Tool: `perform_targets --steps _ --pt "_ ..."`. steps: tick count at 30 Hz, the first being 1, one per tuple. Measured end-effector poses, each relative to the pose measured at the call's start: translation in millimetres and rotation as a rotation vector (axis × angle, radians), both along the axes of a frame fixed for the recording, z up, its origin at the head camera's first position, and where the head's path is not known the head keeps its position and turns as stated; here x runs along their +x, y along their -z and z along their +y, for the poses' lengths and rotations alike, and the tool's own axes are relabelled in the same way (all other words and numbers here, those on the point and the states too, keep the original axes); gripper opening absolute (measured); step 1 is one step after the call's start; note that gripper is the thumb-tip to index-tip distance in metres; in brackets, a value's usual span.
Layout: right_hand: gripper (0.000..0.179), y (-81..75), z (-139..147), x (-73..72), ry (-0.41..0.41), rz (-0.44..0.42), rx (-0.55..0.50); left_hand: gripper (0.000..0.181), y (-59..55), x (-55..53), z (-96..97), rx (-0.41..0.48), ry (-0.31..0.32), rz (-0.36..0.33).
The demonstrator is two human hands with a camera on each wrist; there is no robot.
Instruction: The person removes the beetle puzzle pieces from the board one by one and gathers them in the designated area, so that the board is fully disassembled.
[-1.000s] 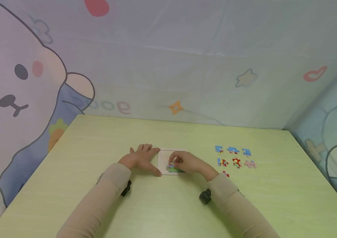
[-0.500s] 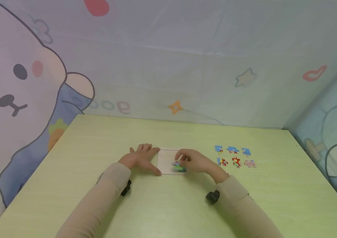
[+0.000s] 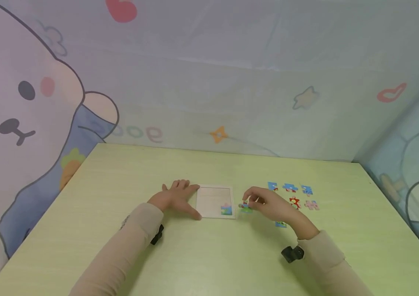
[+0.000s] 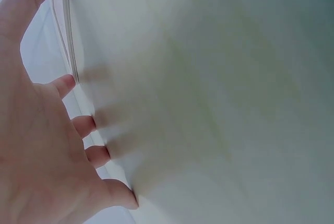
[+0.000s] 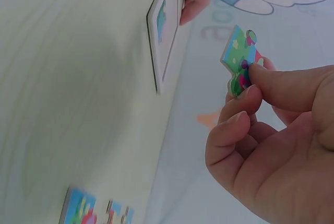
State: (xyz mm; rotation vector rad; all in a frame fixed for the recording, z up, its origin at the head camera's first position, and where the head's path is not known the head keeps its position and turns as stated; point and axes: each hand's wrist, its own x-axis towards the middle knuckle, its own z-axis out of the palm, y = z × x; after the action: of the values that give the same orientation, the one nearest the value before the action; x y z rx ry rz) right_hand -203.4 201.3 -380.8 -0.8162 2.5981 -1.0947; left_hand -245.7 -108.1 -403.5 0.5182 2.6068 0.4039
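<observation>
My right hand (image 3: 268, 203) pinches a green jigsaw piece (image 5: 237, 51) between thumb and fingers, raised off the table just right of the puzzle tray (image 3: 213, 197). That piece has a blue edge and some red and purple printing. The tray is flat, square and white-rimmed. A blue, green and pink jigsaw piece (image 3: 226, 209) lies in its near right corner. At the tray's left side my left hand (image 3: 177, 199) is spread, its thumb and index fingertip at the near and far left corners. In the left wrist view, the left hand's fingers (image 4: 98, 156) reach down to the tabletop.
Several loose jigsaw pieces (image 3: 290, 187) lie in rows to the right, partly behind the right hand. One blue and green piece (image 3: 281, 224) sits nearer the front. A printed cloth (image 3: 194, 82) hangs behind the pale wooden table (image 3: 120, 172).
My right hand has moved right, from over the tray to beside it, carrying the green jigsaw piece. The piece in the tray's corner now shows. My left hand has stayed put.
</observation>
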Motion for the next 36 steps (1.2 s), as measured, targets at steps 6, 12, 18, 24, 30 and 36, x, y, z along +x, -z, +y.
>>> perform_targets --steps 6,12,18,24,30,36 --pt "0.009 -3.3 22 13.3 0.056 -0.012 0.027 0.103 -2.5 2.3 1.2 0.01 -0.007 -0.004" --pt "0.012 -4.1 48 22.6 0.092 -0.027 0.003 0.103 -2.3 2.5 1.2 0.008 -0.006 0.004" --pt "0.013 -3.6 69 28.0 0.153 -0.017 0.025 0.103 -2.7 2.8 1.0 0.007 -0.008 0.007" --pt "0.012 2.7 89 30.1 0.186 -0.009 0.05 0.103 -1.2 1.3 1.2 0.002 -0.006 0.006" --pt "0.011 12.5 108 28.8 0.208 -0.037 0.058 0.104 -0.1 0.7 1.0 -0.001 -0.007 0.011" --pt "0.011 21.0 121 26.4 0.204 -0.064 0.078 0.104 -0.3 1.9 0.5 -0.001 -0.006 0.014"
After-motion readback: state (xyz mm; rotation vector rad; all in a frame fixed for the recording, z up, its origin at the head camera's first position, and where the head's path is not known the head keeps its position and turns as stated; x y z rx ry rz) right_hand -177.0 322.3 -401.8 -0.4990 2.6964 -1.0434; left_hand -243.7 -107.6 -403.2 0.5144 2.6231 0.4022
